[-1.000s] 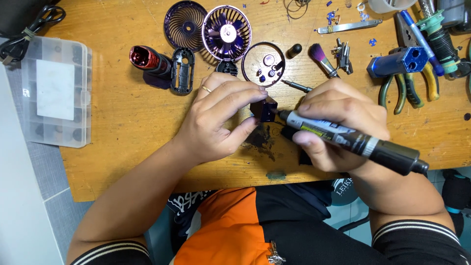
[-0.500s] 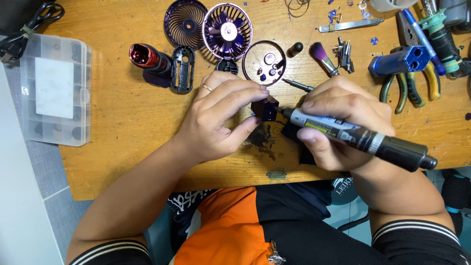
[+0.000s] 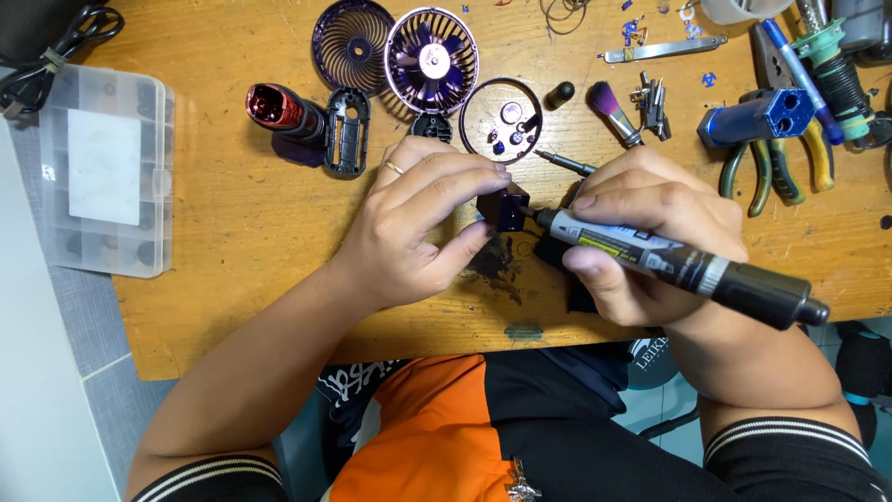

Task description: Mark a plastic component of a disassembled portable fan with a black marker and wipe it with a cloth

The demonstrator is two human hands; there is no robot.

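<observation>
My left hand (image 3: 423, 223), a ring on one finger, pinches a small dark purple block-shaped part (image 3: 505, 208) just above the wooden table (image 3: 242, 223). My right hand (image 3: 650, 232) grips a black pen-shaped electric screwdriver (image 3: 688, 265), whose tip touches the right side of that part. Behind the hands lie the taken-apart pieces of a small purple fan: a front grille (image 3: 353, 44), the blade unit in its cage (image 3: 431, 60), and a ring (image 3: 501, 121) holding a few small loose pieces.
A red and black cylinder (image 3: 279, 110) and a black shell (image 3: 347, 132) lie left of the fan parts. A clear compartment box (image 3: 100, 167) sits at the left edge. A brush (image 3: 613, 110), a blue block (image 3: 757, 116), pliers (image 3: 780, 158) and other tools crowd the right rear.
Both hands stay on the small part with the screwdriver tip against it; they shifted only slightly on the table.
</observation>
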